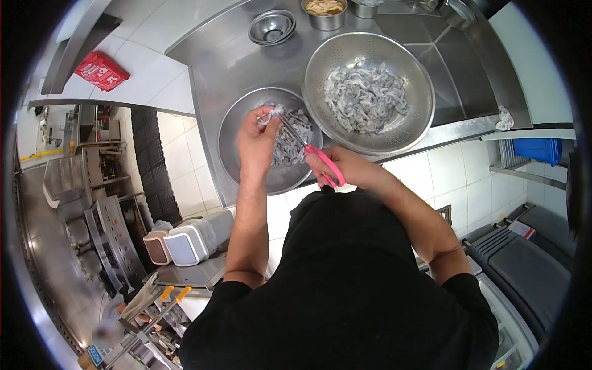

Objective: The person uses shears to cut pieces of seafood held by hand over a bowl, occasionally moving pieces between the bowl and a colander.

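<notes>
A steel surface [228, 68] is filling the upper middle of the view, set in a kitchen with white tiles around it. A wide steel bowl [237, 157] is sitting at its near edge, and a larger colander [320, 68] is sitting just beside it, to the right; both are holding grey strips [367, 98] of seafood.

The left hand [256, 142] is hovering over the bowl, its grip pinching one strip [271, 113] at the far rim. The right hand [345, 166] is holding pink-handled scissors [308, 148], its grip closed through the handles, the blades reaching up to the pinched strip.

Farther back, a small empty bowl [272, 27] and a tin of pale food [325, 12] are standing. A red packet [102, 71] is lying on the tiles to the left. White tubs [191, 242] are standing low on the left, a blue crate [539, 149] and grey bins [524, 265] on the right. The person's black shirt is hiding the lower middle.
</notes>
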`<action>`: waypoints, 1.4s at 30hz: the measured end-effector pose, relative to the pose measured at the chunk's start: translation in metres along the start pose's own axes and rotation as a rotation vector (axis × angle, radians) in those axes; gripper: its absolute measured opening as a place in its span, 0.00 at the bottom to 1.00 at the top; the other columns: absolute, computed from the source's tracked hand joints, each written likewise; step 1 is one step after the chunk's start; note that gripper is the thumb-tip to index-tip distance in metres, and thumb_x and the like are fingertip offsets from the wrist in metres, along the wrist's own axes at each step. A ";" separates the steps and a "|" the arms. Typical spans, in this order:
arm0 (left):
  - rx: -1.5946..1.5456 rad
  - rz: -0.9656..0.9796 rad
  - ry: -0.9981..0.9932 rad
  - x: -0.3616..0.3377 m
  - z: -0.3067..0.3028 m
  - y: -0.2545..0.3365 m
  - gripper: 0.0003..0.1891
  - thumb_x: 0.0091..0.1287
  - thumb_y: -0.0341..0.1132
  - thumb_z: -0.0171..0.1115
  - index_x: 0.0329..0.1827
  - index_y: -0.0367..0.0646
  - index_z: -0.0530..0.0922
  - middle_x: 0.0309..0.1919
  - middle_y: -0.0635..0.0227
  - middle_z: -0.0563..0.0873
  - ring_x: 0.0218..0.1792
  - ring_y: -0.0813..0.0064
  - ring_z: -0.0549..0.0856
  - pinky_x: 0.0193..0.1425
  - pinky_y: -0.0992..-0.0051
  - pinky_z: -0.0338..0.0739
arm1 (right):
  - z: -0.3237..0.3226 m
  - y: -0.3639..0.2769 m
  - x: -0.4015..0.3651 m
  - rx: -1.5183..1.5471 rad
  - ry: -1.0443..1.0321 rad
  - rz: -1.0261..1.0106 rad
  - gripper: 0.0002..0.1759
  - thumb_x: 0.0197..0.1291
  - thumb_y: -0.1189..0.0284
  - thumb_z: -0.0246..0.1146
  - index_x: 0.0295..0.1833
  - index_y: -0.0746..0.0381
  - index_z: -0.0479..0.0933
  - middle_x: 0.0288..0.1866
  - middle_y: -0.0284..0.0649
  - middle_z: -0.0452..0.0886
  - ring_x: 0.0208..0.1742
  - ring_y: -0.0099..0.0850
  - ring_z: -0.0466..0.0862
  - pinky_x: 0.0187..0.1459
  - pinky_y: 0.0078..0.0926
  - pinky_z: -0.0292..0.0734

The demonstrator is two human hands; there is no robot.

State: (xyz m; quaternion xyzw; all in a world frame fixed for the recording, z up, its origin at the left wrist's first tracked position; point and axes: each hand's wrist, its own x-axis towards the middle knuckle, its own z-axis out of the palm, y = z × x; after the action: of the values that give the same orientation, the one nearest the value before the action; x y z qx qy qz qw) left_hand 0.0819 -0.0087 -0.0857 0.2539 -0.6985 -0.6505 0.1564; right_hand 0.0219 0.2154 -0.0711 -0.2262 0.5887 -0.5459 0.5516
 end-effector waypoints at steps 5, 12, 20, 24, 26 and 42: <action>-0.137 0.073 0.009 -0.006 0.007 -0.003 0.11 0.76 0.24 0.65 0.59 0.39 0.81 0.44 0.70 0.87 0.39 0.86 0.84 0.42 0.83 0.75 | -0.001 0.002 0.003 0.025 0.013 -0.012 0.37 0.73 0.33 0.59 0.29 0.57 0.78 0.25 0.31 0.80 0.28 0.21 0.79 0.34 0.23 0.73; 0.157 0.248 0.147 -0.014 0.019 -0.003 0.10 0.77 0.27 0.65 0.59 0.39 0.82 0.45 0.64 0.90 0.41 0.77 0.86 0.47 0.75 0.80 | 0.006 -0.008 -0.001 0.021 0.057 -0.021 0.35 0.73 0.34 0.61 0.30 0.57 0.78 0.26 0.27 0.77 0.29 0.19 0.78 0.34 0.22 0.72; 0.463 0.434 0.296 -0.020 0.029 0.016 0.09 0.73 0.28 0.69 0.53 0.38 0.86 0.43 0.58 0.89 0.45 0.62 0.89 0.51 0.66 0.82 | 0.008 -0.005 0.001 -0.008 0.104 0.007 0.33 0.74 0.38 0.63 0.32 0.57 0.79 0.26 0.27 0.76 0.29 0.19 0.77 0.34 0.21 0.71; 0.536 0.566 0.349 -0.018 0.032 0.015 0.09 0.73 0.30 0.70 0.53 0.39 0.87 0.42 0.59 0.89 0.42 0.66 0.89 0.49 0.68 0.83 | 0.012 -0.014 -0.003 0.000 0.092 0.016 0.34 0.74 0.36 0.61 0.33 0.58 0.80 0.26 0.28 0.77 0.29 0.20 0.78 0.34 0.22 0.72; 0.530 0.577 0.363 -0.019 0.035 0.018 0.09 0.73 0.29 0.70 0.53 0.39 0.87 0.43 0.59 0.90 0.43 0.65 0.89 0.51 0.68 0.82 | 0.011 -0.016 -0.006 0.044 0.078 -0.004 0.36 0.74 0.35 0.60 0.34 0.60 0.80 0.26 0.30 0.78 0.29 0.22 0.80 0.34 0.22 0.73; 0.474 0.578 0.352 -0.020 0.037 0.021 0.09 0.71 0.27 0.72 0.52 0.39 0.89 0.45 0.59 0.91 0.46 0.66 0.88 0.54 0.69 0.81 | 0.009 -0.018 -0.008 0.249 -0.004 0.005 0.44 0.73 0.28 0.52 0.36 0.63 0.79 0.28 0.38 0.80 0.30 0.28 0.83 0.35 0.25 0.76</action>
State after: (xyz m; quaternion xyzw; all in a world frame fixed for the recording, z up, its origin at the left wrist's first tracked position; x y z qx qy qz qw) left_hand 0.0750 0.0338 -0.0669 0.1835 -0.8342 -0.3474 0.3870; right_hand 0.0260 0.2136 -0.0494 -0.1555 0.5160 -0.6128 0.5779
